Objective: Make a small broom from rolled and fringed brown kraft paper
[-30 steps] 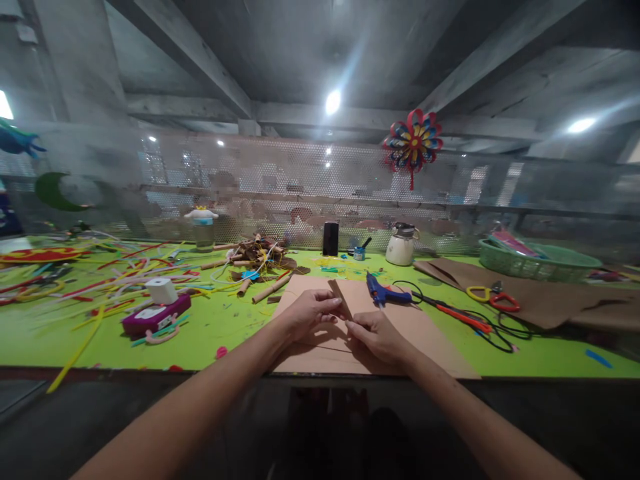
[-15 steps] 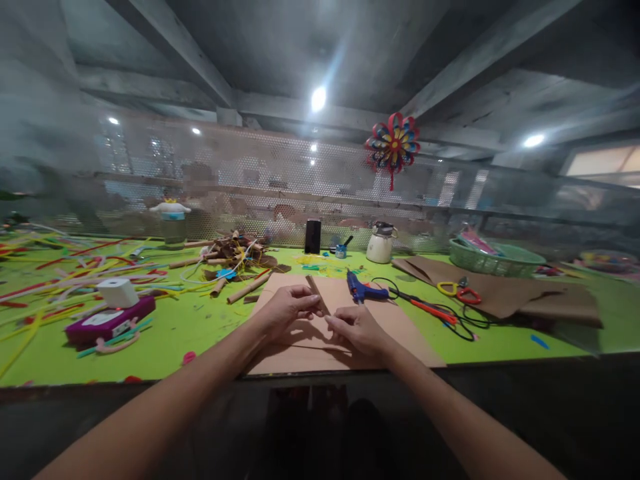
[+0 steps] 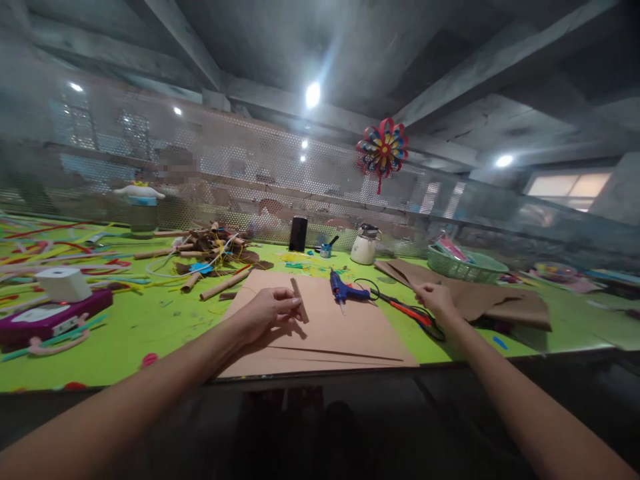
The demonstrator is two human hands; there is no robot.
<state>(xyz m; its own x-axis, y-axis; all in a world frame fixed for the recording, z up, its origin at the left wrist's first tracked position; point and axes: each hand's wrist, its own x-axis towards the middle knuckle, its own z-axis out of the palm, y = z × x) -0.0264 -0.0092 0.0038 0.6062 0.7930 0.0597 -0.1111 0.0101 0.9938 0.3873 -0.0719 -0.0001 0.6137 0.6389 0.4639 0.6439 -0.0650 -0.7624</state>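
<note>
A green worktop point(image 3: 130, 323) is seen stretched across the view. On it, at the near edge, a tan card point(image 3: 360, 327) is laid flat. To the right, brown paper point(image 3: 517, 310) is spread, with a green basket point(image 3: 465, 269) set just behind it. Behind the card, to the left, brown tubes point(image 3: 215, 247) are heaped. The right hand point(image 3: 434, 300) is held at the brown paper's left part, fingers bent; whether anything is gripped there cannot be told. On the card, a blue glue gun point(image 3: 345, 290) is laid. Just left of it, a narrow brown strip point(image 3: 300, 301) is pinched, tilted, between the fingertips of the left hand point(image 3: 265, 313), above the card.
</note>
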